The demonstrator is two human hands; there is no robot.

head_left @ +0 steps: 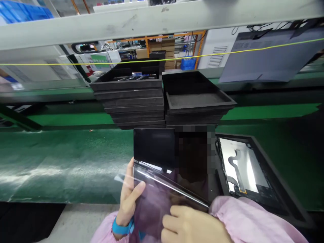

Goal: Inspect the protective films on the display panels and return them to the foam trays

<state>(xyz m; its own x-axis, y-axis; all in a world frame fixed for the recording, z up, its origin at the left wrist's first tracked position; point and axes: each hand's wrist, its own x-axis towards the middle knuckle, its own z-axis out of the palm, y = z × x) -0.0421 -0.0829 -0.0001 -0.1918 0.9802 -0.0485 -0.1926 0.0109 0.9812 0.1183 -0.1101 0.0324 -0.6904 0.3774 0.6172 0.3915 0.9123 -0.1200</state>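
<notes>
A black glossy tablet-like screen (154, 145) is held up in front of me, tilted. My left hand (128, 199) grips its left edge, thumb on the front and fingers behind. Across the lower part of the screen lies a clear film (157, 199), lifted along a bright curved fold and sticking out past the left edge. Low over the screen, my right hand (191, 222) is closed with curled fingers, apparently pinching the film; its fingertips are hidden. Part of the screen's upper right is pixelated.
Behind the screen stand two stacks of black trays (134, 98), (199, 101). At right, a black tray (273, 168) holds an opened device (243, 165) with a ribbon cable. The green bench (63, 162) runs left. A pale beam (162, 20) and yellow cord (177, 59) cross above.
</notes>
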